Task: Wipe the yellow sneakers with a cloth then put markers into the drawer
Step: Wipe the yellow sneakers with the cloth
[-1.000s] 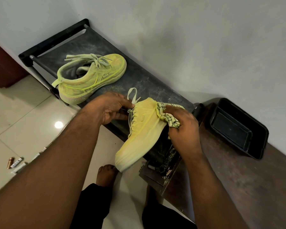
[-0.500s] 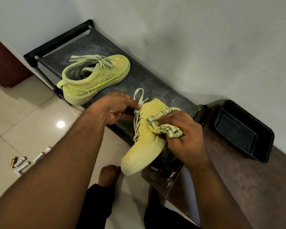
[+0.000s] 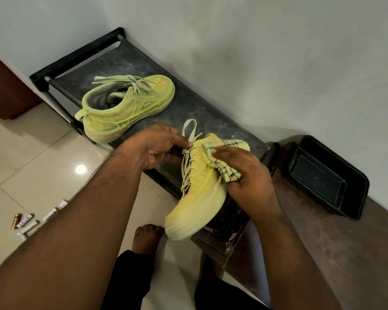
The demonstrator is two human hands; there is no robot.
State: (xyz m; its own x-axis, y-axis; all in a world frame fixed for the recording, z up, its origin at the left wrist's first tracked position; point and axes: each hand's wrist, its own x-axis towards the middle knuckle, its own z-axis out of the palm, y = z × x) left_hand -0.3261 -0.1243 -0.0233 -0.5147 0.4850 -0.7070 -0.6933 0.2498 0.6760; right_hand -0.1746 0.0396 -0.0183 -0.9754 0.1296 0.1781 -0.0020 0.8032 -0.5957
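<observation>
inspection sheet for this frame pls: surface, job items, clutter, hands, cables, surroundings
surface: black rack top, dusty.
job's things: one yellow sneaker standing on the rack; second sneaker held up, toe pointing down past the rack edge; checked cloth against its side; markers on the floor.
clutter: black tray on the wooden bench.
grippers: left hand holds the second sneaker by its collar; right hand presses the cloth.
cables: nothing seen.
surroundings: white wall, tiled floor.

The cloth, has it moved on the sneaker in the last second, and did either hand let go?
The right hand slid the cloth from the sneaker's heel end up toward the laces, fingers now flatter. Neither let go: the left hand still grips the collar. The other sneaker on the rack and the markers stayed put.
</observation>
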